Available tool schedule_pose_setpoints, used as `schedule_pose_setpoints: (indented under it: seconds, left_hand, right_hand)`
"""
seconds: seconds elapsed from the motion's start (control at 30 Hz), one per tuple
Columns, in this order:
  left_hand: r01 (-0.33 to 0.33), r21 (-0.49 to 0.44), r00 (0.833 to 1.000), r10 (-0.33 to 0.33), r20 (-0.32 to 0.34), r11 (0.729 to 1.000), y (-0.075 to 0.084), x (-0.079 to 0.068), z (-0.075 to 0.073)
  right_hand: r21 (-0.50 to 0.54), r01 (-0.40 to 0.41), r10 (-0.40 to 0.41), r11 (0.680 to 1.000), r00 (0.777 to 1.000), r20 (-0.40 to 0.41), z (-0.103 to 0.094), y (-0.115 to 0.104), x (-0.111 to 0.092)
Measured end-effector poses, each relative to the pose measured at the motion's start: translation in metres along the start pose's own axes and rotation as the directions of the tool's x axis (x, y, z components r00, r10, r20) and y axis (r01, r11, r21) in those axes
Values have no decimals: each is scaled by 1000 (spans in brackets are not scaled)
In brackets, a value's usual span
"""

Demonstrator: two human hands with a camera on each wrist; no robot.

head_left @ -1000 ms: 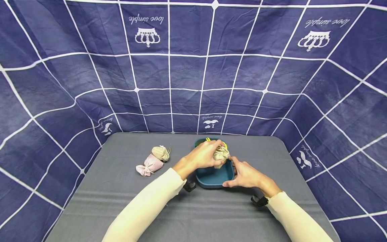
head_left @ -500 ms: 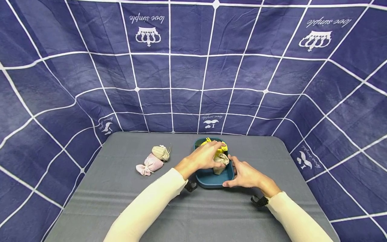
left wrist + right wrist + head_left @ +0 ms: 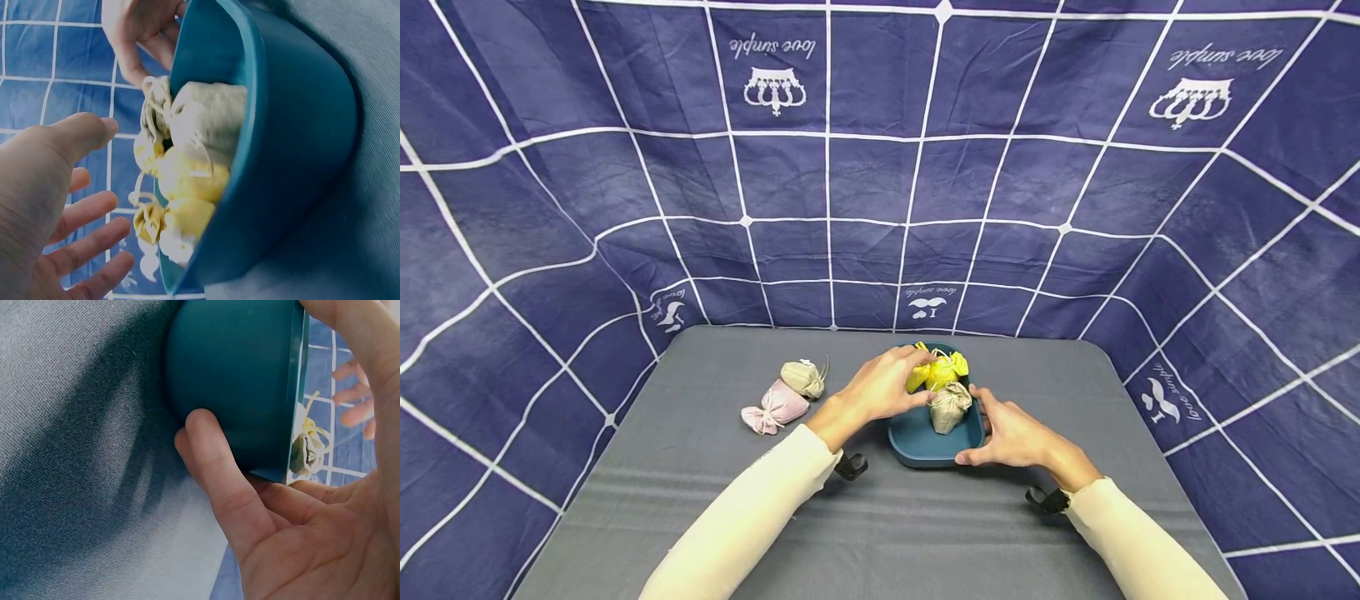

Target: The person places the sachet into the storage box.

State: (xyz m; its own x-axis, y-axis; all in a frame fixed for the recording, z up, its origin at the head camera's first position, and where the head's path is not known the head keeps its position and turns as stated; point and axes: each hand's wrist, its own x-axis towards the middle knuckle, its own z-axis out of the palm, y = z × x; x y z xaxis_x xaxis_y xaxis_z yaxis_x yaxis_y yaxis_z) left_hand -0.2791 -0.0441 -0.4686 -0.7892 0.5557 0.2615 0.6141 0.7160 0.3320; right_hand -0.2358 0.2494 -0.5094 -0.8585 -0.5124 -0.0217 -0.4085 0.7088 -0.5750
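A beige drawstring pouch (image 3: 950, 410) stands inside the blue-green plastic box (image 3: 917, 454), its tied neck upward. Two yellow drawstring pouches (image 3: 942, 375) lie behind it at the far end. My left hand (image 3: 880, 387) hovers over the box's left side, its fingers spread and holding nothing; in the left wrist view a gap shows between its fingers (image 3: 94, 215) and the pouches. On the box's right side, my right hand (image 3: 1017, 435) grips the wall, thumb at the near corner and fingers (image 3: 215, 459) against the outside.
To the left on the grey table (image 3: 715, 492) lie a pink pouch (image 3: 784, 403) and another beige pouch (image 3: 802, 379), touching each other. A blue cloth with white lines (image 3: 865, 183) hangs behind the table and along both sides.
My left hand has lowered the beige pouch into the box, let go of it and drawn back to the left, fingers apart. My right hand has stayed on the box.
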Motion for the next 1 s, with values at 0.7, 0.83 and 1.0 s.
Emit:
schedule_pose_setpoints:
  seconds: [0.7,0.83,1.0]
  left_hand:
    - [140,46,980,-132,-148,989,-60,-71,-27]
    - [167,50,969,-155,-191,985,-70,-84,-32]
    - [197,37,954,-183,-238,980,-84,-102,-37]
  right_hand:
    - [12,-3,3,1000,1000,-3,0,0,0]
    - [4,-2,2,1000,1000,-3,-1,1,0]
    - [-3,-14,14,1000,1000,1,0,1,1]
